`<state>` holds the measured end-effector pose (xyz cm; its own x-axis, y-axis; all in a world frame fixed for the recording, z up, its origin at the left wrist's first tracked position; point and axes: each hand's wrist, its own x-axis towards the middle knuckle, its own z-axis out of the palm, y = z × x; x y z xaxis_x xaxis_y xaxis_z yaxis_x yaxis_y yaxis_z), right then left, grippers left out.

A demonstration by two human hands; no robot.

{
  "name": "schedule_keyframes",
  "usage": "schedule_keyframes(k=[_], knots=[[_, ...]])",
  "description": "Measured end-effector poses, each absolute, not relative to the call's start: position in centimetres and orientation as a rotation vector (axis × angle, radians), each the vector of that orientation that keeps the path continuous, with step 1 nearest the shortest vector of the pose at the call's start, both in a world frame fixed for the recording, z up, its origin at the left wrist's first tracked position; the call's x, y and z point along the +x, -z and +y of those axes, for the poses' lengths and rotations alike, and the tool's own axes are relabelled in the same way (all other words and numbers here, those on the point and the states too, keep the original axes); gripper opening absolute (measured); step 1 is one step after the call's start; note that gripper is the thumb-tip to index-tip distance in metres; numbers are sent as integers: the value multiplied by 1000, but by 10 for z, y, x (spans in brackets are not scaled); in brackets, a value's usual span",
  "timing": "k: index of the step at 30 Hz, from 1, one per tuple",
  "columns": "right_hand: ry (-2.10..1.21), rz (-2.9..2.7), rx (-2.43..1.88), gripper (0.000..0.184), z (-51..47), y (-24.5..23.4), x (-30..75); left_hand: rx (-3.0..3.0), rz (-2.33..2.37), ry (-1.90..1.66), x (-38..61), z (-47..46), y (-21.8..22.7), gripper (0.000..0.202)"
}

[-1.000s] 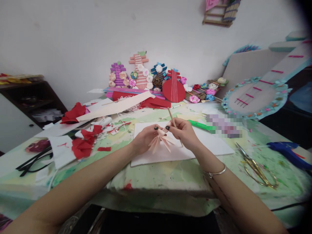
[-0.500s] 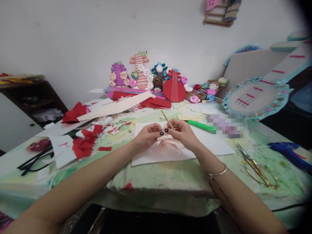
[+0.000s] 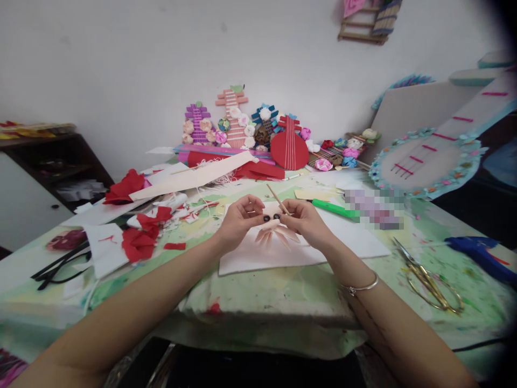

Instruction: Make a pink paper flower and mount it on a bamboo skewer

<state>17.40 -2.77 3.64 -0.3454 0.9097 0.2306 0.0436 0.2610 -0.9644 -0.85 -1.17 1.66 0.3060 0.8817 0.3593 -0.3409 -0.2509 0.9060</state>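
Observation:
Both my hands meet over a white sheet (image 3: 347,245) in the middle of the table. My left hand (image 3: 238,220) and my right hand (image 3: 304,220) pinch a pale pink pleated paper piece (image 3: 275,233) between thumbs and fingers; its strips fan out downward. A thin wooden stick (image 3: 276,198) also sits in my right hand, slanting up and to the left. A silver bangle (image 3: 361,285) circles my right wrist.
Gold scissors (image 3: 424,275) and a blue glue gun (image 3: 476,253) lie to the right, a green pen (image 3: 333,208) behind my right hand. Red paper scraps (image 3: 139,237) and black glasses (image 3: 52,269) lie left. Paper instrument models (image 3: 288,143) stand along the wall.
My hands turned the pink paper piece so its strips now hang under my thumbs, and lifted it slightly. The stick tilted further left and sits lower in my right hand.

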Motion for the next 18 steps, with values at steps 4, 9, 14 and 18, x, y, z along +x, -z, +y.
schedule_keyframes(k=[4,9,14,18], knots=[[-1202,-1603,-917,18,-28,-36,174,1420,586,-1244,-8,-16,-18,31],[-1233,-1603,-910,17,-27,-35,176,1425,569,-1170,-8,-17,-19,32],[-1290,-1703,-896,21,-27,-35,178,1402,532,-1070,-7,-17,-18,41],[-1311,-1760,-923,19,-28,-35,177,1417,521,-996,-6,-20,-20,45]])
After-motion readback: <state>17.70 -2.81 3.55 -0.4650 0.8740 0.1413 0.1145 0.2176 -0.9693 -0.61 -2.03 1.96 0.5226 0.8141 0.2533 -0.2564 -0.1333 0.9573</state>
